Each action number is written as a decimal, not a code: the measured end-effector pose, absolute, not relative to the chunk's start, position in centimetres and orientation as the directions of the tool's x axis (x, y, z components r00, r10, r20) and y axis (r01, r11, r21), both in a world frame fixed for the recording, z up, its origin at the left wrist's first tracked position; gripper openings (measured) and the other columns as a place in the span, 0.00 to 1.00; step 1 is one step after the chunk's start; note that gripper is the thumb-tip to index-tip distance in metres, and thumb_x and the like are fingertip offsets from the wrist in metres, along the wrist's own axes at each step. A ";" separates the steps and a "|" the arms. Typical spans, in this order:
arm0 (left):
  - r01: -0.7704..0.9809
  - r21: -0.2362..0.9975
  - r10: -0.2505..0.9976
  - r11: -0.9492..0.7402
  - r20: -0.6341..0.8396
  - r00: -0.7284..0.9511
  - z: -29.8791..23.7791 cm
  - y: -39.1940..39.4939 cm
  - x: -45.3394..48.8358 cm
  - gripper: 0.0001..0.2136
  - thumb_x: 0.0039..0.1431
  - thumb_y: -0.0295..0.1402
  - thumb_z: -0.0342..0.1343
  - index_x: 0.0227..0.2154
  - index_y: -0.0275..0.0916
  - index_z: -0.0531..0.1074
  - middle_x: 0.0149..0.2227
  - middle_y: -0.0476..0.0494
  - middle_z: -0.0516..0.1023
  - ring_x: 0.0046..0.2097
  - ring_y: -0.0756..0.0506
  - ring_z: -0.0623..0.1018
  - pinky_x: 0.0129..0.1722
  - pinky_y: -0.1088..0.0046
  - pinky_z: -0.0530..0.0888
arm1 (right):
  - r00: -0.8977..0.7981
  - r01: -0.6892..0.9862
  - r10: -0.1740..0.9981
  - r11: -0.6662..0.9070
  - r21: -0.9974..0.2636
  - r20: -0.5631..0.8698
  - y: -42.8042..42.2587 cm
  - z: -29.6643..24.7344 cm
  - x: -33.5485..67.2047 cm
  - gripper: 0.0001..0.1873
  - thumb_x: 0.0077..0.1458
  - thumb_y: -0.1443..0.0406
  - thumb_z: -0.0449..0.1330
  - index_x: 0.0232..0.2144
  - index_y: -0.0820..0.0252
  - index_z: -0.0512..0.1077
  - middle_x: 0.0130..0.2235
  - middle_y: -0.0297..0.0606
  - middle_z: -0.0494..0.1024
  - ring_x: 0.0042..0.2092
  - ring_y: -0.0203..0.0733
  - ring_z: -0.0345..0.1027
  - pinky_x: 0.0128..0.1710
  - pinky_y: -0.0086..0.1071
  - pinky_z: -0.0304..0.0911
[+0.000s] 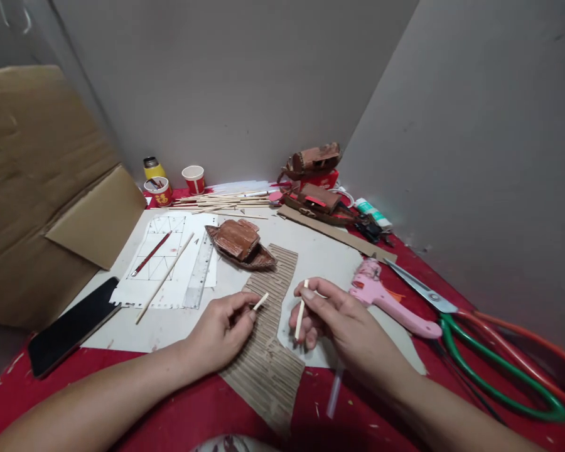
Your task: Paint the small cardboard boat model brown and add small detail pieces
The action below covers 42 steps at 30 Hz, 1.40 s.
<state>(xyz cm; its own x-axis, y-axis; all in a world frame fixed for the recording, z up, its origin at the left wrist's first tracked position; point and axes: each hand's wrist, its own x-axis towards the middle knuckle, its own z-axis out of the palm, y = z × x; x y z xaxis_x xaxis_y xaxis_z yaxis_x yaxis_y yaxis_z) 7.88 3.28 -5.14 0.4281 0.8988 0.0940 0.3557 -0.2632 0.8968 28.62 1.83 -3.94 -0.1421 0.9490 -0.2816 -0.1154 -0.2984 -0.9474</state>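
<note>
My left hand [223, 326] pinches a short wooden stick piece [260, 302] between thumb and fingers. My right hand [332, 314] is closed round a longer thin wooden stick [301, 311], held nearly upright. Both hands hover just above a strip of corrugated cardboard [268, 351] that lies on a pale board [320, 257]. A small brown model boat [240, 243] sits on the board just beyond the hands.
A pink glue gun [386, 298] and green-handled scissors [475, 339] lie to the right. On the left are a black phone [70, 326], a ruled paper sheet [169, 257] with a ruler and pencil. Loose sticks [221, 201], cups, more model boats [315, 160] and a cardboard box [37, 188] stand behind.
</note>
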 end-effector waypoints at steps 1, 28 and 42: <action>0.370 0.870 0.888 -0.327 0.149 0.436 -5.2 3.2 7.8 0.12 0.63 0.30 0.50 0.44 0.37 0.75 0.29 0.48 0.74 0.30 0.49 0.71 0.31 0.73 0.69 | -0.147 -0.097 0.948 -0.298 -0.950 -0.282 1.8 -4.1 28.6 0.25 0.51 0.43 0.62 0.34 0.55 0.62 0.23 0.30 0.76 0.22 0.36 0.70 0.21 0.26 0.62; 0.533 0.616 0.811 -0.580 0.373 0.451 -6.5 4.6 6.9 0.08 0.63 0.29 0.53 0.31 0.39 0.76 0.29 0.45 0.79 0.32 0.47 0.77 0.35 0.72 0.72 | -0.325 0.760 0.934 0.353 -0.546 0.151 0.5 -4.8 29.2 0.16 0.60 0.63 0.55 0.48 0.58 0.74 0.39 0.44 0.83 0.39 0.47 0.77 0.40 0.36 0.65; 0.595 0.534 0.792 -0.600 0.294 0.535 -5.9 5.0 7.1 0.08 0.61 0.31 0.51 0.28 0.41 0.73 0.29 0.45 0.77 0.32 0.44 0.78 0.33 0.69 0.73 | -0.038 0.744 0.965 0.201 -0.638 0.260 -2.9 -4.3 35.4 0.14 0.63 0.59 0.53 0.44 0.57 0.75 0.37 0.41 0.82 0.32 0.41 0.74 0.33 0.33 0.67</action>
<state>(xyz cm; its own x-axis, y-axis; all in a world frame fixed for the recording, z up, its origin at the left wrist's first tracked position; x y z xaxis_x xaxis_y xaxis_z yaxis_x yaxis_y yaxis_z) 7.06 4.97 -5.94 0.5349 0.7921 0.2938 0.5954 -0.6002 0.5341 35.43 -2.92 -4.29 -0.0379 0.9648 0.2602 0.7437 0.2011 -0.6376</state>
